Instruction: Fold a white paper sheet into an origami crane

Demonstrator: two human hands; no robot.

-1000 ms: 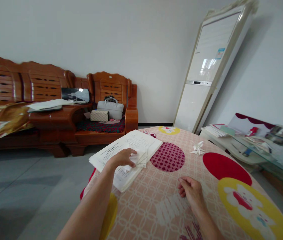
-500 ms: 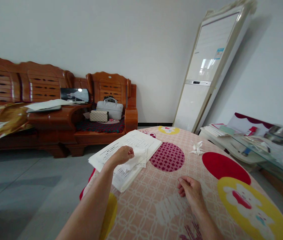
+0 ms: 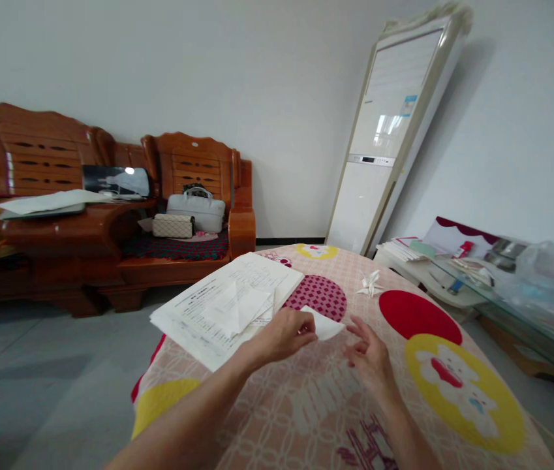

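Observation:
My left hand (image 3: 286, 333) pinches a small white sheet of paper (image 3: 324, 324) and holds it just above the patterned tablecloth (image 3: 306, 405). My right hand (image 3: 369, 356) is beside it on the right, fingers spread and reaching toward the sheet's free edge without gripping it. To the left lies a stack of printed papers (image 3: 222, 307) with folded white sheets on top. A small folded paper figure (image 3: 369, 285) sits farther back on the table.
A wooden sofa (image 3: 110, 215) with a grey bag (image 3: 196, 212) and a beige purse (image 3: 173, 226) stands at the left. A tall white air conditioner (image 3: 384, 143) leans in the corner. A glass table (image 3: 477, 281) with books and clutter is at the right.
My left hand picked a small sheet off the paper stack and carried it right, to the table's middle. My right hand lifted and opened toward it. The view shifted slightly right.

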